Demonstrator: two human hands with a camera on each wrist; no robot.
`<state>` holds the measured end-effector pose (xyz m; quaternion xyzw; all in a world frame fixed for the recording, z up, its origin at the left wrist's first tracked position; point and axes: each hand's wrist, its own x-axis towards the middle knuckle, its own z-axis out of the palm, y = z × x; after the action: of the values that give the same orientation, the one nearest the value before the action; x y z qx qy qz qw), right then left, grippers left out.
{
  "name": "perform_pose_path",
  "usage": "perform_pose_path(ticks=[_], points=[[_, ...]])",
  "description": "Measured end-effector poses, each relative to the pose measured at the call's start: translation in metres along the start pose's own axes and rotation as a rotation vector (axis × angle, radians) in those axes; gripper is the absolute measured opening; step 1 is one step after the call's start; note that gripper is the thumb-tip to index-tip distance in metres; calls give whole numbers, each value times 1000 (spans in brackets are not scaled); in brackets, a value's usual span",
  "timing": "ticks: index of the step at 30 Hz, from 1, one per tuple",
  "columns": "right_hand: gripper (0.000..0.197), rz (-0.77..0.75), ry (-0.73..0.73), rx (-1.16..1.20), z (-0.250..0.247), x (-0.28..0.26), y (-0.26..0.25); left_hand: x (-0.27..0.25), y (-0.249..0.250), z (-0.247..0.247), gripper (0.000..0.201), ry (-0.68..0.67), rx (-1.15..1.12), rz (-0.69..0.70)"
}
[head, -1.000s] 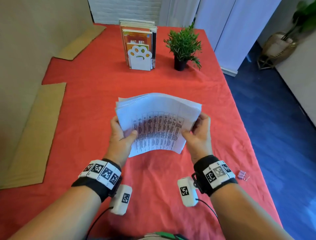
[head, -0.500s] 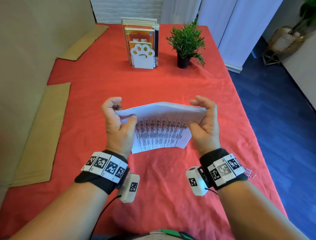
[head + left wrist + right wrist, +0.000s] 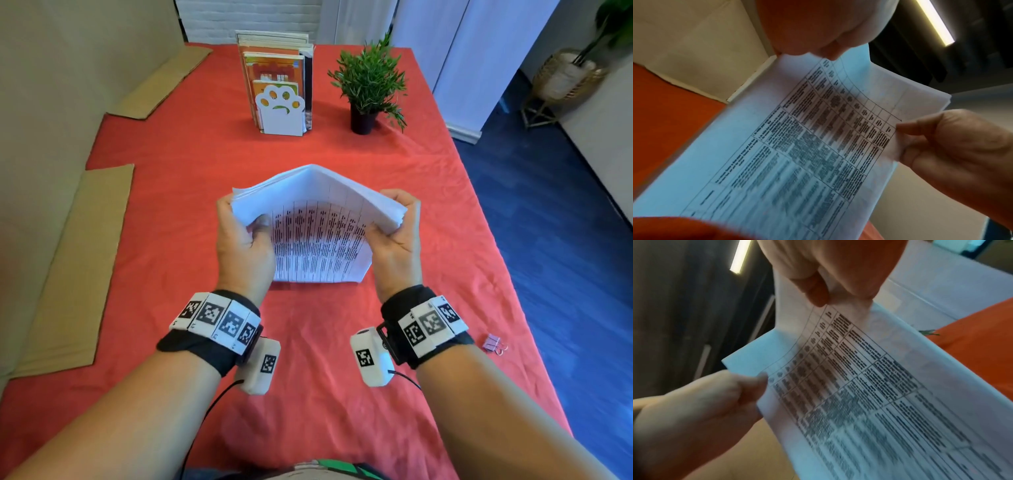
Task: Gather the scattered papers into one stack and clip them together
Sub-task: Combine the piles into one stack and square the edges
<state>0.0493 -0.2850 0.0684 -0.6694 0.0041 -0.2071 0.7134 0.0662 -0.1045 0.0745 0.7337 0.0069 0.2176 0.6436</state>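
Binder clip: a small pink binder clip (image 3: 494, 344) lies on the red tablecloth (image 3: 171, 192) just right of your right wrist, nearer to you than the paper stack and well apart from it.
Left hand: your left hand (image 3: 241, 243) clamps the left edge of the paper stack (image 3: 318, 236), thumb on the printed face, fingers curled round behind. In the right wrist view the same hand (image 3: 701, 404) pinches the sheet edge.
Right hand: your right hand (image 3: 397, 240) clamps the right edge of the stack the same way, thumb in front and fingers wrapped over the top corner. The left wrist view shows it (image 3: 953, 146) closed on the margin.
Paper stack: it stands on its lower edge, which seems to touch the cloth, between your two hands. It is bowed up in the middle into a peak, with the printed table facing you.
Bookend: beyond the stack, a white paw-shaped bookend (image 3: 281, 111) holds upright books (image 3: 274, 58).
Plant: a small potted plant (image 3: 368, 85) stands just right of the bookend, also beyond the stack.
Cardboard: flat cardboard pieces (image 3: 78, 263) lie along the cloth's left side, left of the stack.
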Motion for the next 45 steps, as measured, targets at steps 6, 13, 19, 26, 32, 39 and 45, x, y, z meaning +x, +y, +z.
perform_pose_path(ticks=[6, 13, 19, 26, 32, 39, 45], points=[[49, -27, -23, -113, 8, -20, 1, -9, 2, 5, 39, 53, 104, 100], [54, 68, -8, -88, 6, -28, 12, -30, -17, -4, 44, 53, 36, 10], [54, 147, 50, 72, 9, -26, 15, -34, -34, -17, 47, -15, -1, 8], [45, 328, 41, 140, 14, -20, 28, -28, -44, -16, 47, -40, -48, -3], [21, 382, -5, 110, 10, -20, 32, -26, -52, -19, 51, -56, -55, -64], [26, 479, 39, 81, 14, -23, 47, -27, -63, -18, 49, -71, 40, -137], [24, 532, 40, 32, -3, -14, 38, -31, -46, -19, 43, -163, 264, -255]])
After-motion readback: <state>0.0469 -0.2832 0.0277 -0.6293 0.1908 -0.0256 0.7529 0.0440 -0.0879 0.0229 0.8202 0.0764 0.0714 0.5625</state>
